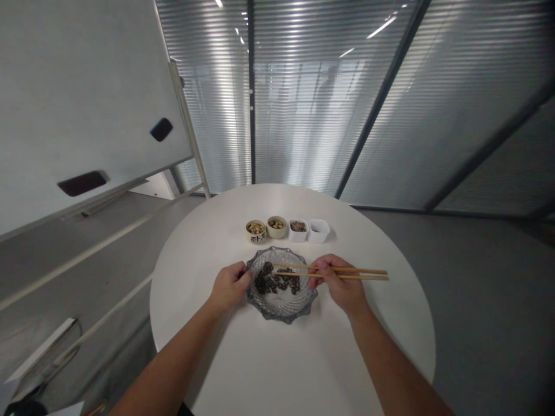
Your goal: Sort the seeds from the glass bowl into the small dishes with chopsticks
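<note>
Left hand (229, 285) pinches glass bowl (277, 300) between hands; right hand (342, 289) clasps chopsticks (368, 270). From here, bowl looks heavy, slick, breakable; best held by scalloped rim (284, 318).

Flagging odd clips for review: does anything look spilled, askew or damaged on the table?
Nothing stands out. The dark pieces lie inside the glass bowl, whose rim the left hand holds; the right hand holds the chopsticks; the four small containers stand upright. Fine damage would be too small to tell.
</note>
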The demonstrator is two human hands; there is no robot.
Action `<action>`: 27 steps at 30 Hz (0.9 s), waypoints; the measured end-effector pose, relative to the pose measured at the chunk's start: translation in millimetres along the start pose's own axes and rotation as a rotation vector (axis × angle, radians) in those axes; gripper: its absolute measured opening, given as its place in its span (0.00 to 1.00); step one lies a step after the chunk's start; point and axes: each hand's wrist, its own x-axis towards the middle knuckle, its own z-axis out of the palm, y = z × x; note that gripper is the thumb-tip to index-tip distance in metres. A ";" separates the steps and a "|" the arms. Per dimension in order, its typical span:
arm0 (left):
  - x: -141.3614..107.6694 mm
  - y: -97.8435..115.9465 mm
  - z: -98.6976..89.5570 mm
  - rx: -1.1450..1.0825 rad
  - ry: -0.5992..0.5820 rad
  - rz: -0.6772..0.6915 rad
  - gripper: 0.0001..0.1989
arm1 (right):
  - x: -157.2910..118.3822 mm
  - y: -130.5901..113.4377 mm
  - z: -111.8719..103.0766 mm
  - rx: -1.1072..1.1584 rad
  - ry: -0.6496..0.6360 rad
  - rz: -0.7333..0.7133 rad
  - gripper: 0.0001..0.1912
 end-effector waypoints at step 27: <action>0.1 0.7 -0.4 0.001 0.001 0.000 0.14 | 0.5 18.4 13.4 -0.041 0.071 0.120 0.22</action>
